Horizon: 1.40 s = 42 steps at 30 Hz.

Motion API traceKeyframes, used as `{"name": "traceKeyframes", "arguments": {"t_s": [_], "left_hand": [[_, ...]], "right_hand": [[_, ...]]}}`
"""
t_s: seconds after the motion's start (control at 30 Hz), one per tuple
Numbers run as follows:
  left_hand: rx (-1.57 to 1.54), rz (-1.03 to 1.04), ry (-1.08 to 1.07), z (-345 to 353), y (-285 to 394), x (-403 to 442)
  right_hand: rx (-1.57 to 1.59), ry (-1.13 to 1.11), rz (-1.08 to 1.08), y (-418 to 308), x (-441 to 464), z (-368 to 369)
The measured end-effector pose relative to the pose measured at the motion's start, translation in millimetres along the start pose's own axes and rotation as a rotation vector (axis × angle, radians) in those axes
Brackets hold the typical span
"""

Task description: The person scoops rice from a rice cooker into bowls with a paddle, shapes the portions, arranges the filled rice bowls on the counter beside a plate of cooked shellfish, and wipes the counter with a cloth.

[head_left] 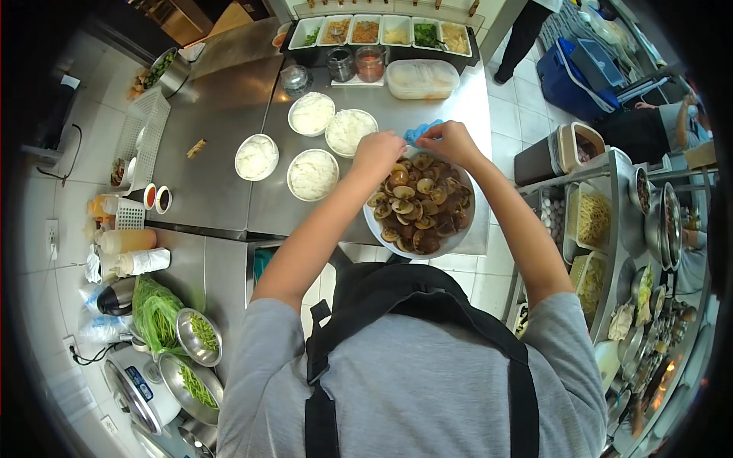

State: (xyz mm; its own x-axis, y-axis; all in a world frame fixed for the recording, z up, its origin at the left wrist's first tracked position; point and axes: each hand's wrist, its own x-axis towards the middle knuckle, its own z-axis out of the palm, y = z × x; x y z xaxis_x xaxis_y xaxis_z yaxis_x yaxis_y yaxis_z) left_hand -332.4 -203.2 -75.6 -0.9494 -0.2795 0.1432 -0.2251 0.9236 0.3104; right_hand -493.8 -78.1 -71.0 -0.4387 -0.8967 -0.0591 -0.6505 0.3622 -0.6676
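Note:
Over the far rim of a large white bowl [458, 238] of clams [416, 202] in brown sauce, my two hands are close together. A crumpled, thin blue thing [420, 133] shows between them; whether it is a glove or a cloth I cannot tell. My right hand [449, 142] has its fingers closed on it. My left hand [382, 149] is closed too, fingertips at the blue thing's left edge, but what it pinches is hidden. Left of that hand stand several white bowls of rice, the nearest being a rice bowl [313, 175] beside my forearm.
Behind are a lidded plastic container [422, 79], glass jars [369, 64] and a rack of topping trays [382, 32]. A white basket [149, 137] and sauce cups [163, 200] lie left. On the right, shelving [611, 221] holds noodles; another person [683, 122] is beyond.

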Motion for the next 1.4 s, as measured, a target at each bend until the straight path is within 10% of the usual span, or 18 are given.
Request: {"name": "traceKeyframes", "arguments": {"t_s": [0.3,0.5,0.87,1.07,1.27,1.4], "left_hand": [[-0.079,-0.075,0.038,5.9,-3.5,-10.0],[-0.207,-0.261,0.013,3.2,5.4,-41.2],[-0.251,-0.409,0.111,22.0,15.8,-84.0],[-0.899,-0.627,-0.108,11.4,28.4,-93.2],[-1.108,-0.700,-0.263,19.4,24.1,-95.9],[-1.287,-0.795,-0.253,20.9,31.2,-96.3]], "right_hand": [[-0.223,0.099,-0.070,25.0,-47.3,-25.3],[-0.126,0.071,0.381,31.4,-111.1,-41.4],[-0.080,0.324,0.470,21.6,-185.4,2.5],[-0.055,-0.236,0.391,68.0,-242.0,-34.7],[0.614,0.496,0.639,64.5,-181.1,-39.0],[0.697,0.383,0.519,75.3,-143.5,19.8]]}}
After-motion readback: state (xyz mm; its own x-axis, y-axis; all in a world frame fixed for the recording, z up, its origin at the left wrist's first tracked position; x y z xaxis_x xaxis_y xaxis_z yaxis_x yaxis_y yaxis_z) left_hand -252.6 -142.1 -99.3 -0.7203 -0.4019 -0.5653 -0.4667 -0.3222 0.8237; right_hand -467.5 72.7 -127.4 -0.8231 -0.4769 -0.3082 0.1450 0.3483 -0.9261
